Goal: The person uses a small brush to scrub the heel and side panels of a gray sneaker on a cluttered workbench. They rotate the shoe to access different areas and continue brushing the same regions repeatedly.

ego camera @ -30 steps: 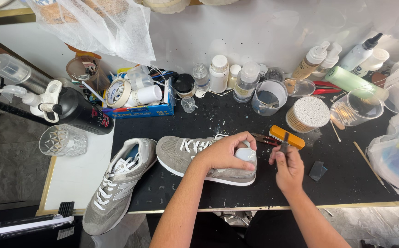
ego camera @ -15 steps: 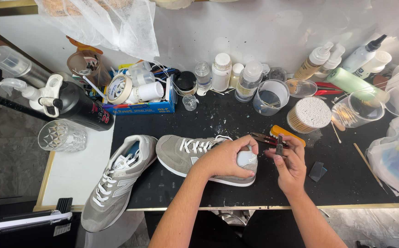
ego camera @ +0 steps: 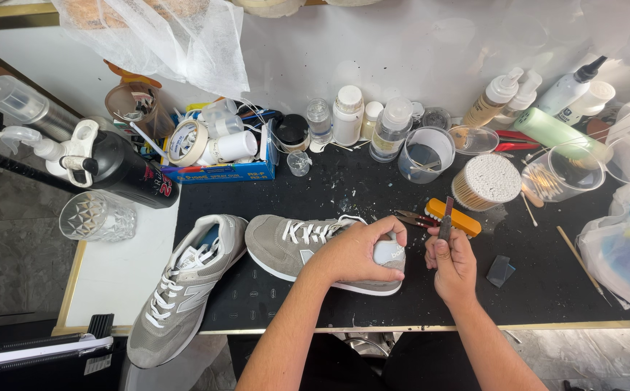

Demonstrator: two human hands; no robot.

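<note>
Fingers (ego camera: 384, 235) of left hand (ego camera: 355, 252) curled closed over heel of grey sneaker (ego camera: 293, 242), lower centre of frame, lying on its side on black mat (ego camera: 329, 195). Right hand (ego camera: 452, 264) closed in a fist around thin dark tool (ego camera: 446, 217), blade pointing up, just beside the heel. Hands near each other, not touching.

Sneakers counted: two. Second grey sneaker (ego camera: 181, 289) lower left, straddling mat edge and white board (ego camera: 112, 271), apart from the first.

Packages and labels by place:
- Blue rectangular box (ego camera: 217, 172), upper left of centre, holding tape roll (ego camera: 186, 142) and white containers; printed strip along its front.
- Black bottle (ego camera: 123, 170) with white spray head, left, lying tilted; red and white label.
- Clear faceted glass (ego camera: 97, 216), left, one.
- White-capped small bottles (ego camera: 349, 116), upper centre, about four in a row.
- Round tub of cotton swabs (ego camera: 485, 185), right of centre, one.
- Orange brush (ego camera: 454, 217), beside the tool.
- Pump and nozzle bottles (ego camera: 496, 98), upper right, about four; one green tube (ego camera: 561, 134) lying down.
- Plastic bag (ego camera: 626, 246), right edge.
</note>
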